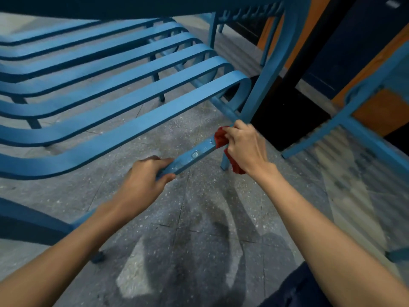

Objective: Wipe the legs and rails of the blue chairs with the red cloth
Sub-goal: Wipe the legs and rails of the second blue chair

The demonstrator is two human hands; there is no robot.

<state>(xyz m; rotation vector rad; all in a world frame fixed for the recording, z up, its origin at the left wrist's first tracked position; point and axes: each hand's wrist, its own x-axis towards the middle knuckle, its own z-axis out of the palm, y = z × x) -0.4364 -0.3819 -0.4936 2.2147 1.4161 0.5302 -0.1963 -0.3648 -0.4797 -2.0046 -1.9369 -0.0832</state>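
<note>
A blue slatted metal chair (124,111) fills the upper left of the head view, seen from close above its seat. One of its side rails (192,155) runs from lower left to upper right, wet with droplets. My left hand (143,180) grips the lower end of this rail. My right hand (245,145) holds the red cloth (221,138) wrapped round the rail's upper end, where it meets an upright leg (261,89). Part of the cloth hangs below my wrist.
A second blue chair (363,120) stands at the right, its frame close to my right arm. More blue chair legs (213,29) stand behind. Underfoot is speckled grey floor (199,218), with a dark and orange wall (376,103) at the upper right.
</note>
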